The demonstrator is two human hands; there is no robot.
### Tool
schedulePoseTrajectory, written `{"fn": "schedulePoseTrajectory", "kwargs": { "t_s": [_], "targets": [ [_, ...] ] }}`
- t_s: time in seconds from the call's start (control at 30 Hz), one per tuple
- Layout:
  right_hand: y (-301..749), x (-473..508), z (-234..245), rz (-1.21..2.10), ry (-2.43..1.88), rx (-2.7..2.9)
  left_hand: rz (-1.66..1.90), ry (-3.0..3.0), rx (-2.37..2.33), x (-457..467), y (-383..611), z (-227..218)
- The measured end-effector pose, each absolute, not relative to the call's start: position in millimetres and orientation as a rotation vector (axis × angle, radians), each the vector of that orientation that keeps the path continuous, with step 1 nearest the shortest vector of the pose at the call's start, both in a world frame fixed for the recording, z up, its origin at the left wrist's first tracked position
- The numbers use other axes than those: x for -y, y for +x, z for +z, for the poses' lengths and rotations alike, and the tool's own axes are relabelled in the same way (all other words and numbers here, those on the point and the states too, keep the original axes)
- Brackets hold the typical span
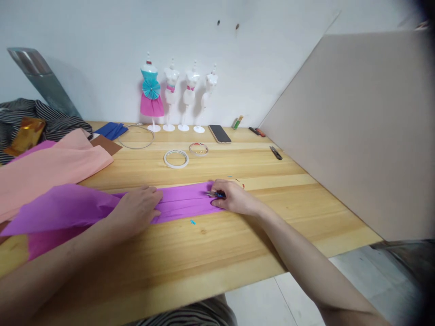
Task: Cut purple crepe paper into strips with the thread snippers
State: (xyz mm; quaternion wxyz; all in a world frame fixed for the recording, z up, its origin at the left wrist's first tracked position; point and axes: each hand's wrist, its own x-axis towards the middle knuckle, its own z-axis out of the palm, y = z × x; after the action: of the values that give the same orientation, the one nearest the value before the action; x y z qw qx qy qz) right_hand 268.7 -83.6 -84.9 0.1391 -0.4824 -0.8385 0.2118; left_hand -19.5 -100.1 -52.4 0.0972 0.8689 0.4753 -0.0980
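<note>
A long strip of thin purple sheet, paper or cloth [185,198], lies folded lengthwise on the wooden table, its loose end spreading to the left. My left hand [141,203] rests flat across the strip, fingers stretched out. At the strip's right end is my right hand [233,195], closed around a pair of small thread snips [214,194]. Their blades point left over the purple sheet, and part of the handle is hidden in my fingers. Just in front of the strip lies a tiny blue scrap [193,222].
Behind the strip are a white tape roll [176,159], a second ring-shaped roll [199,149] and a phone [219,134]. Several small mannequins, one in a blue-pink dress [152,93], line the wall. Pink sheets [57,165] lie left; a utility knife [276,153] lies by the right panel [356,127].
</note>
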Motion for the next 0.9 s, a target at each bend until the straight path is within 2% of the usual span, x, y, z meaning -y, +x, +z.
{"fn": "schedulePoseTrajectory", "kwargs": {
  "t_s": [0.17,0.47,0.7,0.9],
  "targets": [
    [266.7,87.4,-79.7,0.625,-1.457,2.361,-0.205,2.590,-1.333,94.7,-24.6,-54.6],
    [272.3,75.9,-57.9,1.019,-1.353,2.200,-0.057,2.518,-1.371,88.4,-33.5,-24.5],
    [256.2,30.9,-22.1,0.947,-1.171,2.109,-0.084,2.661,-1.435,40.5,-44.7,14.4],
    [246.7,7.1,-24.4,0.660,-1.164,1.943,0.164,2.827,-1.607,29.6,-50.4,20.8]
  ]
}}
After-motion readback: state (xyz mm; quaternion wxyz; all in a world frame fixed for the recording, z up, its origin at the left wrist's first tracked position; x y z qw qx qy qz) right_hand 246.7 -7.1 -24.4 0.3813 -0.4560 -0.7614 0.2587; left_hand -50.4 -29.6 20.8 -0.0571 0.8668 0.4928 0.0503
